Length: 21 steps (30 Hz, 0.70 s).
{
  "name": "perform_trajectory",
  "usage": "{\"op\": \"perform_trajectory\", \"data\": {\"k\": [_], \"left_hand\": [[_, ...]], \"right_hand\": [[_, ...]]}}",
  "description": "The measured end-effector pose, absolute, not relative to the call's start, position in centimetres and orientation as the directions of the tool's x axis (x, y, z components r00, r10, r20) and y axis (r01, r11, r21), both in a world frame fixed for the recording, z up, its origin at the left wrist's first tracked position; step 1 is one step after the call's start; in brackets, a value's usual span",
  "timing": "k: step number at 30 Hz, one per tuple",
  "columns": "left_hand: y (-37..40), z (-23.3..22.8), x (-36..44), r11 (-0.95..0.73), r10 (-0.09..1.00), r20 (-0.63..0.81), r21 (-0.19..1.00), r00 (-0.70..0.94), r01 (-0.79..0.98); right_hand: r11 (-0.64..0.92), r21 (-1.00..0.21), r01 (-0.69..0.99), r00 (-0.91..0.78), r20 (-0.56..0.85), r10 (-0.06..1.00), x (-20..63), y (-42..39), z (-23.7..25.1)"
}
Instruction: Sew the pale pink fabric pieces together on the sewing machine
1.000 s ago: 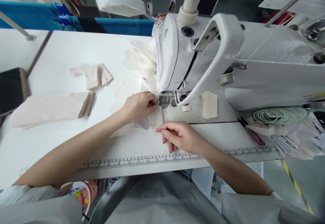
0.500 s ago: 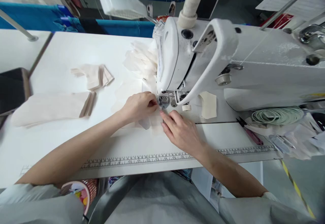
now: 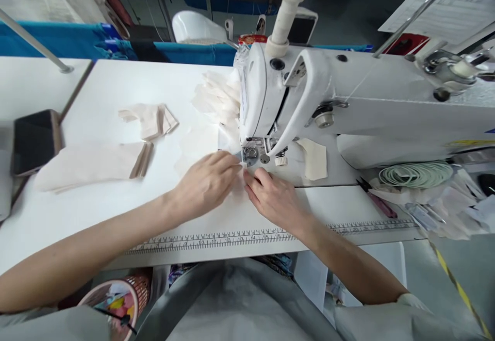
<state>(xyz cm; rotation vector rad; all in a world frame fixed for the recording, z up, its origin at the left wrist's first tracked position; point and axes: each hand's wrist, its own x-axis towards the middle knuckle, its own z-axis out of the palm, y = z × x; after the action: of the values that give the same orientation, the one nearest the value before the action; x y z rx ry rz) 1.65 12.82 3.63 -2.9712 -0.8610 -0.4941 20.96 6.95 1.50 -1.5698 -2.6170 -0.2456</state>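
Note:
A small piece of thin pale fabric [image 3: 244,166] lies just in front of the needle area of a white sewing machine [image 3: 257,91]. From the left, my left hand [image 3: 209,182] pinches it, the fingers closed together and partly covering it. My right hand [image 3: 275,199] grips its near edge between thumb and forefinger, the other fingers curled. Both hands rest low over the table, their fingertips almost meeting below the metal needle plate [image 3: 252,154]. Most of the fabric is hidden under my fingers.
Folded cream fabric stacks [image 3: 93,165] and smaller pieces [image 3: 152,120] lie left, near a phone [image 3: 34,142]. Crumpled sheer fabric [image 3: 218,93] sits behind the needle. A cream cut piece [image 3: 315,159], snips [image 3: 381,204] and coiled green cord [image 3: 415,174] are right. A ruler strip [image 3: 228,239] runs along the front.
My left hand has turned and come slightly nearer the front edge, now closed at the fabric's edge. My right hand has barely moved. The whole view has shifted a little.

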Motion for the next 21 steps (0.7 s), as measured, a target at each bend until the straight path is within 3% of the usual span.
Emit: {"op": "perform_trajectory", "data": {"k": [2, 6, 14, 21], "left_hand": [[11.7, 2.5, 1.6, -0.874, 0.468, 0.301, 0.021, 0.831, 0.485], [10.7, 0.6, 1.9, -0.856, 0.489, 0.265, -0.037, 0.831, 0.515], [11.0, -0.3, 2.0, -0.842, 0.524, 0.292, 0.038, 0.8, 0.538], [12.1, -0.3, 2.3, -0.833, 0.535, 0.281, 0.013, 0.797, 0.554]], "right_hand": [[0.468, 0.091, 0.879, -0.477, 0.136, 0.869, 20.9, 6.9, 1.6], [0.454, 0.084, 0.887, -0.461, 0.12, 0.879, 20.9, 6.9, 1.6], [0.446, 0.097, 0.89, -0.452, 0.052, 0.891, 20.9, 7.3, 1.8], [0.432, 0.12, 0.894, -0.433, -0.015, 0.901, 20.9, 8.6, 2.2]]}}
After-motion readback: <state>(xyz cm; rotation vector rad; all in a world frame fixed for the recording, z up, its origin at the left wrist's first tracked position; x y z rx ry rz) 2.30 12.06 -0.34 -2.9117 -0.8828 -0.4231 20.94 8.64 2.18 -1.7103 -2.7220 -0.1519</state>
